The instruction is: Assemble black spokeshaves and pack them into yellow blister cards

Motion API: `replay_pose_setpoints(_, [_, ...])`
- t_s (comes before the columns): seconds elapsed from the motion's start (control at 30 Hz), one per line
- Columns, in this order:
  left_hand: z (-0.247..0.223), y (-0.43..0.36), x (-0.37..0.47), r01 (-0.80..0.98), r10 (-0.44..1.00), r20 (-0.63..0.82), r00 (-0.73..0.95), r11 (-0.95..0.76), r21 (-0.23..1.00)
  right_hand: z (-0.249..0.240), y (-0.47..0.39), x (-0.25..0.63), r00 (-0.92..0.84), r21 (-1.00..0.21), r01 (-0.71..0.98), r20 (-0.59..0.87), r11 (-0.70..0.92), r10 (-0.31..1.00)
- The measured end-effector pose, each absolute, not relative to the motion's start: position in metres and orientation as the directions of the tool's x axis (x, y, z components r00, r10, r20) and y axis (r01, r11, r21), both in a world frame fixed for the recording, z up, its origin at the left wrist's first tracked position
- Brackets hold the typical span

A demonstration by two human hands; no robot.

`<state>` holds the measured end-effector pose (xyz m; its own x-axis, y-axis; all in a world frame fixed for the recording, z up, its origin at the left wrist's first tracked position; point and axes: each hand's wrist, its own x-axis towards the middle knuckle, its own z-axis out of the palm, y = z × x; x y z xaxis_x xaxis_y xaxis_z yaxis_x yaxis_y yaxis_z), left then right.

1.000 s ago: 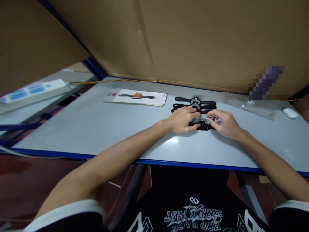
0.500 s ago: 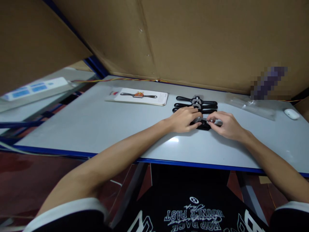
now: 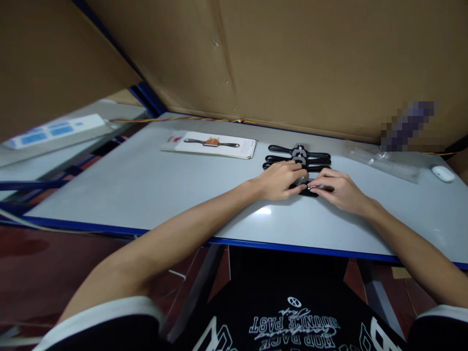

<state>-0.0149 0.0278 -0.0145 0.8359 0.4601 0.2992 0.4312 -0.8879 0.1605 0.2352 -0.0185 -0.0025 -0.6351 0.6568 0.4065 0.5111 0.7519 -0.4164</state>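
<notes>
Left hand (image 3: 282, 180), half-curled, grips front spokeshave (image 3: 310, 193); right hand (image 3: 341, 190) pinches metal fastener (image 3: 309, 187), seemingly untightened; 12-o'clock spokeshaves (image 3: 299, 153) look assembled.

The right hand (image 3: 339, 191) has shifted slightly toward the counter's (image 3: 153, 195) left and front edges, bringing its pinched small shiny metal piece (image 3: 309, 187) from off-centre to the middle of the frontmost black tool (image 3: 310, 193).

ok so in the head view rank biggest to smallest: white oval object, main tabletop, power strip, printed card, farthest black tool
Main tabletop
Power strip and printed card: too alike to rank
Farthest black tool
White oval object
</notes>
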Motion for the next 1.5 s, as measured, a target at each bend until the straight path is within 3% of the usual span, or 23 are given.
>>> replay_pose_setpoints(0.63, [-0.0142,0.0289,-0.0154,0.435,0.469,0.274,0.840,-0.883,0.177,-0.0036,-0.0201,0.2253,-0.695,-0.097,0.610,0.412,0.786,0.590])
replay_pose_setpoints(0.97, [-0.0142,0.0286,-0.0147,0.441,0.477,0.276,0.834,-0.878,0.186,-0.0055,-0.0221,0.2256,-0.655,-0.180,0.633,0.395,0.753,0.644])
replay_pose_setpoints(1.5, [-0.0155,0.0309,-0.0165,0.425,0.455,0.280,0.845,-0.890,0.164,0.0019,-0.0214,0.2323,-0.669,-0.151,0.620,0.413,0.770,0.619])
